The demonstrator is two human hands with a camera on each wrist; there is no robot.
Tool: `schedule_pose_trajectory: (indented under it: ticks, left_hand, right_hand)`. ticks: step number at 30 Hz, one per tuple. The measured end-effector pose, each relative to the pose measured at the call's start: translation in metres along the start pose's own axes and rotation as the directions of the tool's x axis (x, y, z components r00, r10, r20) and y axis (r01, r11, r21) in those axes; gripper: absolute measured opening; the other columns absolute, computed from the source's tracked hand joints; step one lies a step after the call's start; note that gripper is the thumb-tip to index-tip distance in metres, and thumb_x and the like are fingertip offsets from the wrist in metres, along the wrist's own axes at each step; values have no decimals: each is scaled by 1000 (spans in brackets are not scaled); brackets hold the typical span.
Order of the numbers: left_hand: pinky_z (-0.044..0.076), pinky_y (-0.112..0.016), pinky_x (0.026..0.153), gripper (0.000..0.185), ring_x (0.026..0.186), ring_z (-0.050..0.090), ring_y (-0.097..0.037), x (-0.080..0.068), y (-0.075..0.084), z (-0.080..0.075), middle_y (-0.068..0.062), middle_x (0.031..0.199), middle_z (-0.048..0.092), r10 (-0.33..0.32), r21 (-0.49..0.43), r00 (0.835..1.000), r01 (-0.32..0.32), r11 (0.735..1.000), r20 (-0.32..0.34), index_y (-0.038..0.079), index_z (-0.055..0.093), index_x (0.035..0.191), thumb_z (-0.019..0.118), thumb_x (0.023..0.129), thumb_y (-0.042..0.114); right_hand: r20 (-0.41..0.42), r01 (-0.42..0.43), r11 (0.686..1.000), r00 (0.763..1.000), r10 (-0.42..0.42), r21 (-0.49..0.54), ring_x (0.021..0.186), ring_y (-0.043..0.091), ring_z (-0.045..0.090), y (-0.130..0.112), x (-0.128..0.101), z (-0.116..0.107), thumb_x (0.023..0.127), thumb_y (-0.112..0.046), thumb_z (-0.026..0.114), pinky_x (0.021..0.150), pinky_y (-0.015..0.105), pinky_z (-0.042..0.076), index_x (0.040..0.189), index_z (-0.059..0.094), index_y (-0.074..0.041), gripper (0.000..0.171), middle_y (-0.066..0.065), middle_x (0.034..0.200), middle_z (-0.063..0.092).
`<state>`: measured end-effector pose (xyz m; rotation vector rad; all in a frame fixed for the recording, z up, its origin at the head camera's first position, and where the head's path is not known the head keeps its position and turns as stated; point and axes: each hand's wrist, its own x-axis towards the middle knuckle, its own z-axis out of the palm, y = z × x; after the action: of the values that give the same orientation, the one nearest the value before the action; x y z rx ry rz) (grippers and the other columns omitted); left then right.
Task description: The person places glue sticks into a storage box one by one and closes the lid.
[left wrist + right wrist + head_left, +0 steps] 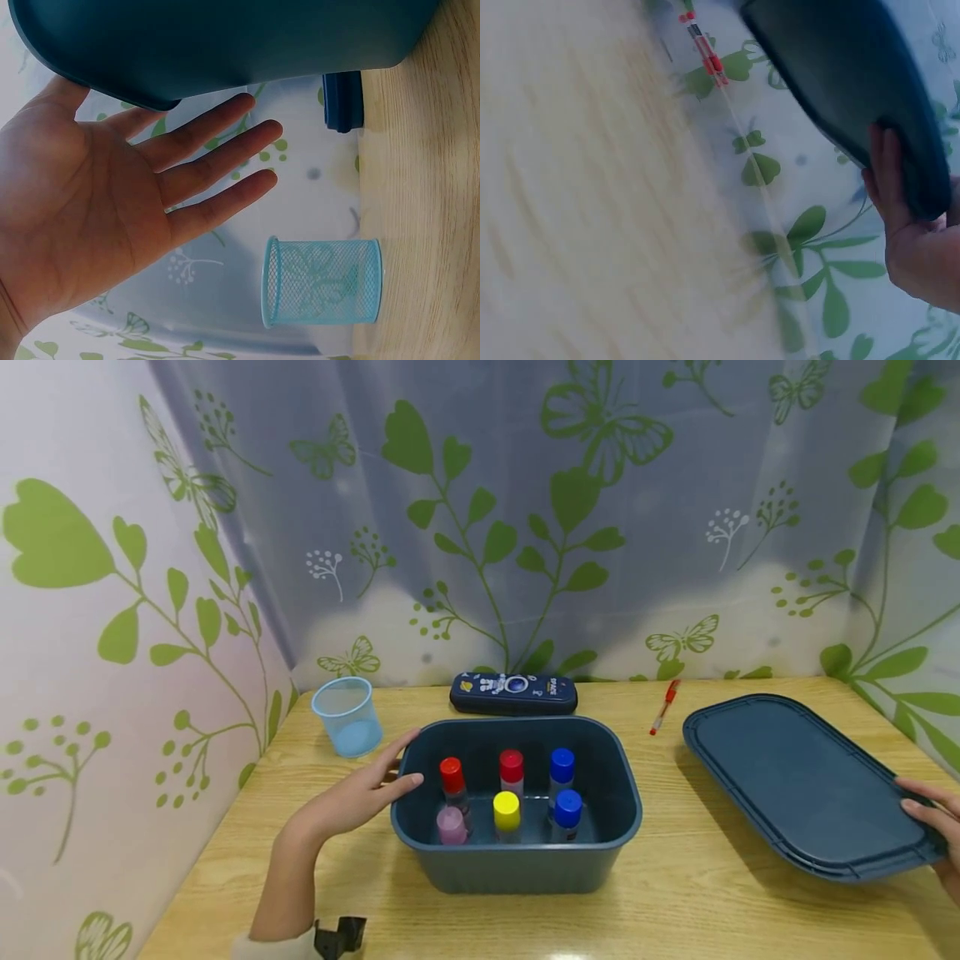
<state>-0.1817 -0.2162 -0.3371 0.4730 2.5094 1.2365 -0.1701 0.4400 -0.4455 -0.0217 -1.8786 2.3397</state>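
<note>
Light wood-grain counter (697, 893), leaf-and-butterfly printed curtains behind and on both sides. Back left: pale blue mesh pen cup (347, 716), upright, near the bin's left rear corner, not touching it. Dark blue printed pencil case (513, 693) lies just behind the bin. Red-and-white pen (663, 707) lies between bin and lid, toward the back. Nothing lies between bin and lid on the near half of the counter.

Dark blue rectangular plastic bin (517, 860) sits centre, open top, rounded corners, rolled rim. Inside: six small bottles upright in two rows — red-capped bottle (452, 777), second red-capped bottle (512, 768), blue-capped bottle (562, 767) at the back; pink-capped bottle (452, 825), yellow-capped bottle (506, 812), second blue-capped bottle (567, 810) in front. Matching dark blue flat plastic lid (802, 777) lies right of the bin, apart from it, near end raised slightly off the counter.

Left hands (367, 789): fingers straight and spread, palm against the bin's left wall, thumb at the rim. Right hands (937, 827): gripping the lid's near right edge, fingers over the top.

Left wrist view shows the open palm (97, 202) and the cup's mesh; head view shows only the back of that hand. Right wrist view is motion-blurred, shows the thumb side under the lid (855, 82) and the pen (703, 46).
</note>
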Motion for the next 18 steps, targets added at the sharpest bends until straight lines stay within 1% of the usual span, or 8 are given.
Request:
schedule_pose_trajectory:
  ticks: [3, 6, 10, 11, 12, 15, 16, 18]
  left_hand:
    - [31, -53, 96, 68, 128, 28, -35, 1, 0, 0, -10, 149, 16, 3, -2, 1000, -3, 1000, -2, 25, 10, 149, 46, 95, 45]
    - [31, -53, 97, 68, 129, 27, -35, 2, 0, -1, -10, 149, 15, 7, -8, 1000, -7, 1000, 0, 25, 10, 149, 46, 95, 45]
    - [30, -53, 97, 68, 130, 26, -35, 1, 0, 0, -8, 150, 12, 10, -10, 1000, -10, 1000, 3, 25, 9, 149, 46, 95, 44]
    - [30, -53, 97, 67, 129, 26, -35, 1, 0, 0, -8, 150, 12, 11, -10, 1000, -11, 1000, 3, 25, 9, 149, 46, 95, 44]
    - [30, -53, 97, 67, 129, 26, -35, 1, -1, 0, -8, 150, 12, 12, -7, 1000, -12, 1000, 2, 25, 9, 149, 46, 95, 43]
    - [30, -53, 97, 67, 129, 27, -35, 1, -1, 0, -8, 150, 13, 13, -6, 1000, -13, 1000, 1, 25, 9, 149, 46, 95, 42]
    - [31, -53, 97, 66, 129, 27, -35, 1, -1, 0, -9, 150, 13, 13, -6, 1000, -13, 1000, 1, 25, 9, 149, 45, 96, 41]
    - [31, -53, 97, 66, 128, 28, -35, 1, -1, 0, -10, 150, 14, 10, -9, 1000, -10, 1000, 2, 25, 9, 149, 45, 96, 41]
  right_hand:
    - [34, 34, 999, 999, -35, 16, 73, 5, 62, 7, 12, -14, 98, -4, 41, 57, 23, 50, 110, 63, -31, 37, -20, 94, 57]
    - [78, 83, 994, 993, -89, 71, 75, 11, 64, 14, 24, -25, 98, -1, 40, 61, 26, 51, 120, 60, -25, 37, -16, 102, 58]
    - [139, 136, 981, 978, -155, 140, 78, 18, 66, 14, 36, -26, 98, 3, 36, 64, 30, 52, 128, 56, -16, 41, -9, 109, 60]
    - [139, 136, 980, 978, -156, 143, 78, 18, 66, 11, 38, -23, 98, 5, 34, 64, 30, 52, 129, 55, -15, 42, -8, 109, 60]
    - [157, 147, 978, 973, -171, 150, 78, 18, 66, 11, 42, -24, 98, 6, 33, 65, 30, 52, 130, 54, -14, 43, -8, 111, 60]
    - [203, 157, 977, 962, -185, 143, 83, 19, 65, 12, 57, -30, 98, 5, 34, 69, 31, 52, 137, 46, -12, 44, -6, 118, 56]
    - [200, 149, 980, 964, -173, 130, 83, 20, 65, 11, 62, -31, 98, 4, 36, 69, 32, 52, 137, 45, -12, 43, -6, 118, 56]
    - [224, 148, 982, 960, -171, 117, 85, 21, 65, 3, 67, -23, 98, 2, 38, 69, 33, 52, 138, 44, -12, 43, -5, 119, 55]
